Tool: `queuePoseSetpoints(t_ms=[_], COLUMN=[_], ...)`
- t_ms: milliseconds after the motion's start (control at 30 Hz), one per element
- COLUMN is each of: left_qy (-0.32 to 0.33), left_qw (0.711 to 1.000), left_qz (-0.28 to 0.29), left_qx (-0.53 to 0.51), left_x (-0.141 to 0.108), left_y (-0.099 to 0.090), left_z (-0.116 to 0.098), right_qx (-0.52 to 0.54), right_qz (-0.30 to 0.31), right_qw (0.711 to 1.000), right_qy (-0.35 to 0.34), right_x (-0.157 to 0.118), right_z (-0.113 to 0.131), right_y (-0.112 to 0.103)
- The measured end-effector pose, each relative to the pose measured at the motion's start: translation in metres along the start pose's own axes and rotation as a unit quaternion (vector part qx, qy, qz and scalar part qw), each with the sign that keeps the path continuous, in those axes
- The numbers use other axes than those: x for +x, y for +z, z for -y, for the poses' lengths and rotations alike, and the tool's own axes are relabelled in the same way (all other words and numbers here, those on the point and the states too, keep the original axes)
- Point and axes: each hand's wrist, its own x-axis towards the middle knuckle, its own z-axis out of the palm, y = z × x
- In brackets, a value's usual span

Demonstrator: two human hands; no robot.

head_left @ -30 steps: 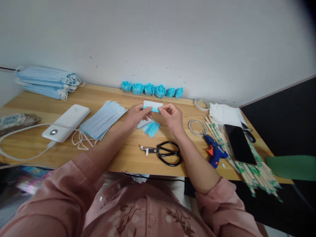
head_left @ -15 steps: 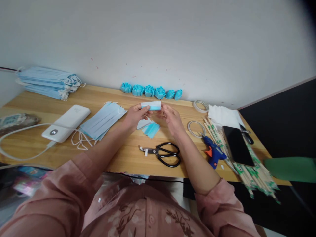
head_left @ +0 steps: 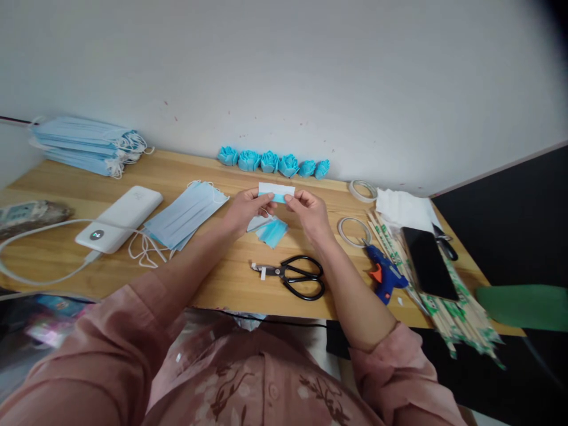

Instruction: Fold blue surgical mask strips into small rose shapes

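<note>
Between both hands, above the table, is a small folded piece of blue and white mask fabric [head_left: 277, 189]. My left hand [head_left: 249, 208] pinches its left end with the thumb on the blue side. At its right end my right hand [head_left: 309, 214] pinches it the same way. Several cut blue and white mask pieces [head_left: 272, 231] lie on the table just below the hands. Nearer to me rest black-handled scissors [head_left: 290, 276], with a white scrap at the blades. Behind the hands, a row of blue fabric roses [head_left: 269, 161] stands along the wall.
To the left are a mask stack [head_left: 86, 145], loose masks [head_left: 189, 213] and a cabled white power bank [head_left: 119, 219]. Tape rolls [head_left: 354, 232], a blue glue gun [head_left: 385, 273], a phone [head_left: 429, 262], wrapped sticks [head_left: 465, 331] and white tissue [head_left: 399, 207] lie on the right.
My right thumb has come onto the front of the folded fabric, so both thumbs now press it. The piece has shifted slightly right and its white strip looks taller.
</note>
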Motion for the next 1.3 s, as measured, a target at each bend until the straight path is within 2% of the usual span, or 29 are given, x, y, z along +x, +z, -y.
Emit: queuePoseSetpoints(t_ms=[200,400,500,600,733,800,1000,1133,1233,1300], left_qy=[0.010,0.037,0.056,0.063,0.016,0.003,0.003,-0.003,-0.008,-0.014], left_qw=[1.000,0.991,0.987,0.990,0.996,0.996,0.996,0.999,1.000,0.999], left_qz=[-0.017,-0.001,0.000,0.011,0.061,0.067,0.050,0.020,-0.010,-0.013], left_qx=[-0.009,0.127,0.154,0.123,0.062,0.054,0.072,0.027,-0.012,-0.026], left_x=[0.002,-0.002,-0.003,-0.002,-0.004,-0.006,-0.008,-0.006,-0.005,-0.005], left_y=[-0.003,0.000,0.002,0.003,0.005,0.006,0.007,0.007,0.006,0.006], left_z=[-0.001,-0.005,-0.005,-0.002,-0.001,-0.002,-0.006,-0.007,-0.008,-0.011], right_qx=[-0.019,0.000,-0.013,-0.005,0.013,0.017,0.029,0.021,-0.010,-0.065], right_qz=[0.047,0.087,0.082,0.053,0.021,0.019,-0.001,-0.019,-0.028,-0.016], right_qw=[0.999,0.996,0.996,0.999,1.000,1.000,1.000,1.000,0.998,0.990], right_qy=[0.019,0.037,0.036,0.011,-0.006,-0.006,0.004,-0.011,-0.059,-0.124], right_x=[0.000,-0.001,0.000,0.000,-0.001,-0.001,-0.003,0.001,0.005,0.006], right_z=[0.002,0.003,-0.001,-0.003,-0.003,-0.002,0.001,-0.002,-0.004,-0.003], right_y=[-0.002,-0.001,-0.001,0.000,0.003,0.004,0.006,0.002,-0.005,-0.009])
